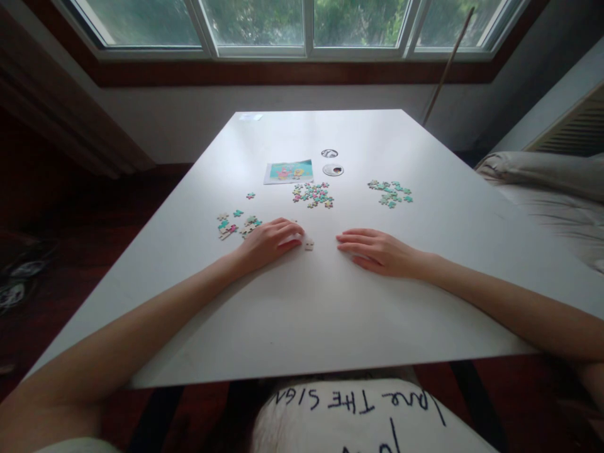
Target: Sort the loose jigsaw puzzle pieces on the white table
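Lying just beyond left hand (268, 244) fingertips: puzzle piece (309, 244).

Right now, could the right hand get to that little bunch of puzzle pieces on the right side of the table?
Probably yes. The right hand lies flat on the white table, and only bare tabletop shows between it and the right cluster of pieces farther back. It would need a forward stretch.

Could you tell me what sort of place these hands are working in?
Probably a room at home, perhaps a bedroom: a white table under a wide window, bedding to the right, and jigsaw pieces beyond the left hand and right hand.
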Demonstrator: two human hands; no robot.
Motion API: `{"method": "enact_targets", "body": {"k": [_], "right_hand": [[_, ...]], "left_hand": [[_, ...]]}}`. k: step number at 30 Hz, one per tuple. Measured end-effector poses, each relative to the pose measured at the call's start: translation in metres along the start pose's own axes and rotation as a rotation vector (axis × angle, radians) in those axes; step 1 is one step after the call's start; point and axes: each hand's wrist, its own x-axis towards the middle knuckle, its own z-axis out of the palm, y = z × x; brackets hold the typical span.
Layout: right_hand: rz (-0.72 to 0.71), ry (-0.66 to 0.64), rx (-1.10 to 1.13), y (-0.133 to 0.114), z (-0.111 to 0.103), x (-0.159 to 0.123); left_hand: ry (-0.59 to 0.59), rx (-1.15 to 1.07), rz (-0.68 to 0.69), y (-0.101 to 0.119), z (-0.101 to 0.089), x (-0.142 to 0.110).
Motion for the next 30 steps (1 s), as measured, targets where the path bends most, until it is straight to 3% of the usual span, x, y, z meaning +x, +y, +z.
{"method": "enact_targets", "body": {"k": [3, 13, 20, 26, 30], "right_hand": [[0.027, -0.049, 0.058, 0.000, -0.001, 0.000], [0.038, -0.037, 0.093, 0.005, 0.001, 0.000], [0.024, -0.033, 0.076, 0.004, 0.001, 0.000], [0.012, -0.036, 0.032, 0.003, 0.003, 0.000], [0.017, -0.022, 0.024, 0.002, 0.003, -0.001]], "left_hand": [[-0.011, 0.003, 0.045, -0.001, 0.000, 0.000], [-0.033, 0.056, 0.121, 0.002, -0.003, 0.003], [-0.136, 0.068, 0.240, 0.006, -0.008, 0.002], [-0.152, 0.056, 0.178, 0.016, -0.006, 0.002], [-0.299, 0.004, 0.096, 0.031, -0.007, 0.004]]}}
